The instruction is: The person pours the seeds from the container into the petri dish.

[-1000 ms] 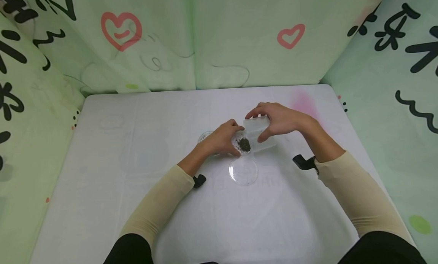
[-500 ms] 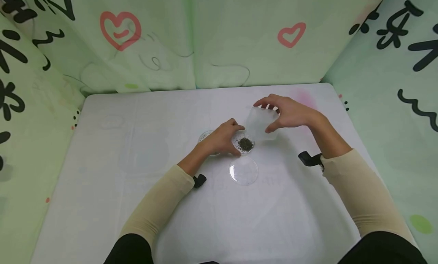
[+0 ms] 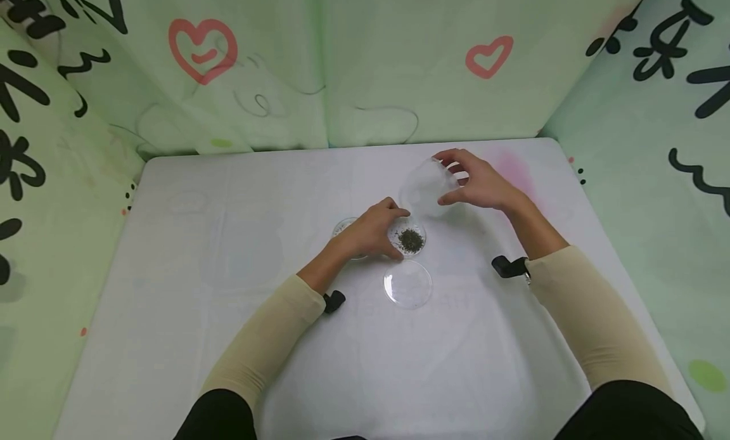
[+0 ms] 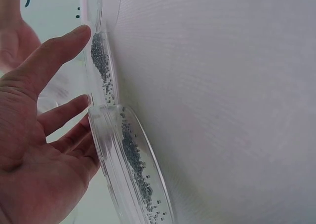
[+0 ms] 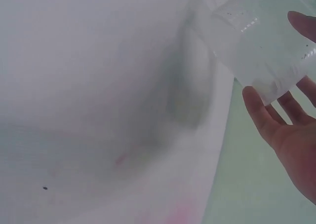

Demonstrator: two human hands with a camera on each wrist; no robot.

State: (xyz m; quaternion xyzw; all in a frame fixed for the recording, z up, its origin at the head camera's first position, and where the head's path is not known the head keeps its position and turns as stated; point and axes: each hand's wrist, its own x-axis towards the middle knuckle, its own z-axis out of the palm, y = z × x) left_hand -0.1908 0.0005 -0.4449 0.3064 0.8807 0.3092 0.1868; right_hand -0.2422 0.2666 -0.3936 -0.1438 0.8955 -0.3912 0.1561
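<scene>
My left hand (image 3: 374, 229) steadies a clear petri dish (image 3: 419, 224) by its rim, thumb on one side and fingers on the other. A heap of small dark grains (image 3: 410, 240) lies in it. A second petri dish (image 4: 154, 160) with similar grains stands against the first, partly hidden under my left hand in the head view. My right hand (image 3: 478, 181) grips a clear plastic cup (image 5: 261, 46), tilted above the table behind the first dish. A few specks cling inside the cup. Nearer me lies a clear round lid (image 3: 408, 284), bare on top.
A white cloth covers the table (image 3: 256, 338). Green printed curtains (image 3: 376, 59) close it in at the back and both sides. One dark speck (image 5: 45, 188) lies on the cloth in the right wrist view.
My right hand has lifted the cup up and back, away from the dish, and turned it. The grain heap now shows fully. My left hand stays in place.
</scene>
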